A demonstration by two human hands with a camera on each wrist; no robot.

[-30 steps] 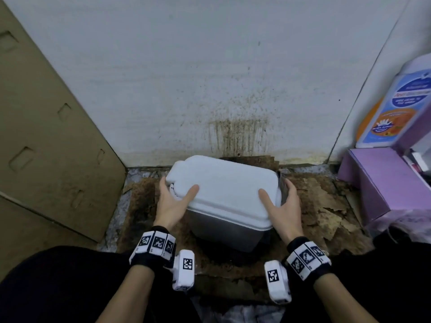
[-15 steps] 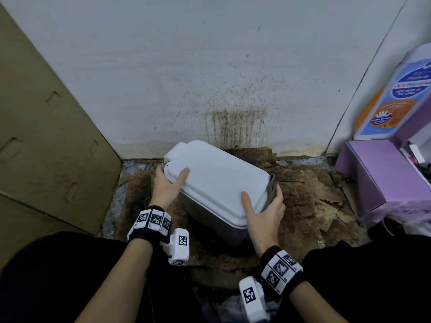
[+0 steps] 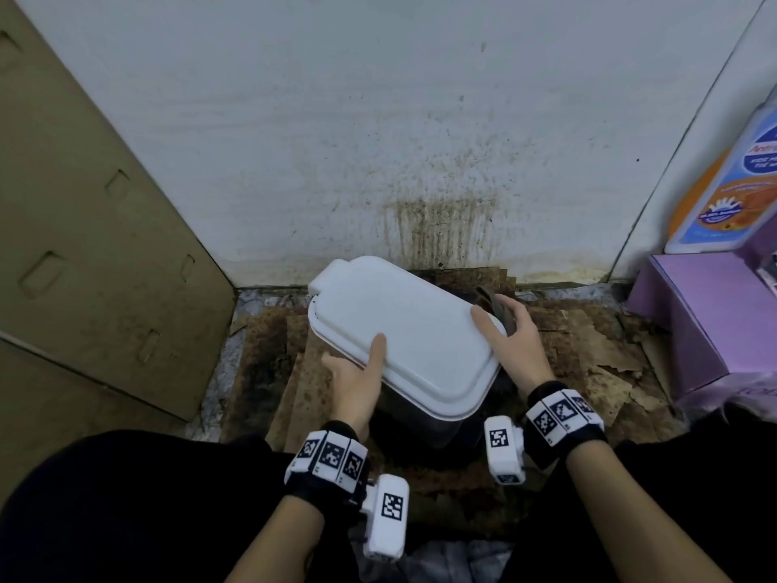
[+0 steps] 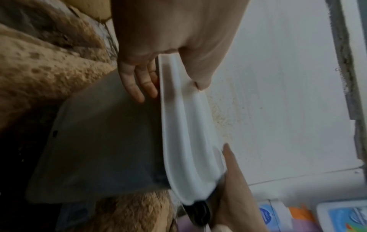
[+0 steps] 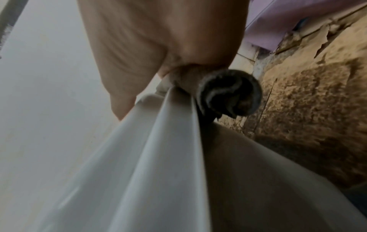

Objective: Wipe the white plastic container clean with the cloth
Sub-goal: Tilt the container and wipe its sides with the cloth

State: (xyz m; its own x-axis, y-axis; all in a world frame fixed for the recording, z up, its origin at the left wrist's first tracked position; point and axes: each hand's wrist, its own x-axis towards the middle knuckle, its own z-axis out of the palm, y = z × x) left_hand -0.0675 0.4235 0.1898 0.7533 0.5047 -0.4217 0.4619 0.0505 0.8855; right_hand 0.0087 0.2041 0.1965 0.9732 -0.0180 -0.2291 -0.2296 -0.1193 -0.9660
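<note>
The white plastic container (image 3: pixel 412 338) has a white lid and a grey body (image 4: pixel 103 141). It lies diagonally, tilted, over the stained floor by the wall. My left hand (image 3: pixel 357 380) grips its near left side, thumb on the lid and fingers (image 4: pixel 139 81) against the body under the rim. My right hand (image 3: pixel 513 342) holds the far right end, thumb on the lid. Its fingers press a rolled dark grey cloth (image 3: pixel 498 309) against that edge; the cloth (image 5: pixel 228 94) shows bunched under the fingers beside the lid rim (image 5: pixel 149 157).
A brown cardboard panel (image 3: pixel 84 246) leans at the left. The white wall (image 3: pixel 437 229) behind has brown splatter. Torn, stained cardboard (image 3: pixel 588 342) covers the floor. At the right stands a purple box (image 3: pixel 714 321) with a blue-and-orange labelled bottle (image 3: pixel 731 195) on it.
The container has swung from crosswise to diagonal, its right end coming toward me. My left hand slid from the left end to the near side. My right hand shifted to the far right edge.
</note>
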